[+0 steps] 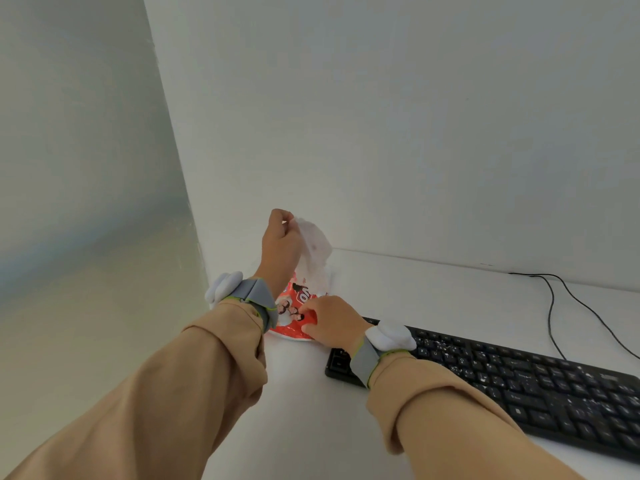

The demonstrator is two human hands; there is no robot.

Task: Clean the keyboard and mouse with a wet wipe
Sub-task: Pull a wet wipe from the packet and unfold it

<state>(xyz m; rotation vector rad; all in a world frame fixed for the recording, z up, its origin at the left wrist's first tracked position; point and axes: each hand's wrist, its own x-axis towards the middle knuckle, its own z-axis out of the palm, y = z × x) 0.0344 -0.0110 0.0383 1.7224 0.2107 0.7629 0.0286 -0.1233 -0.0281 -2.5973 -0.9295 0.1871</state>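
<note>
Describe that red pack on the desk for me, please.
The pack is a soft, glossy red-orange pouch with white patches and small printed pictures. It lies on the white desk, just left of the keyboard. The right hand holds its near end down; a white wipe rises from its top, pinched by the left hand.

Counter (pixel 398 306): white and plain, stretching ahead of me to the back wall.
Back wall (pixel 381 116): pale grey-white, meeting the counter's far edge.
Side wall (pixel 76 150): on my left, same pale colour, joining the back wall in a corner.
Cable (pixel 551 303): thin, black, curving across the counter at my far right.
</note>
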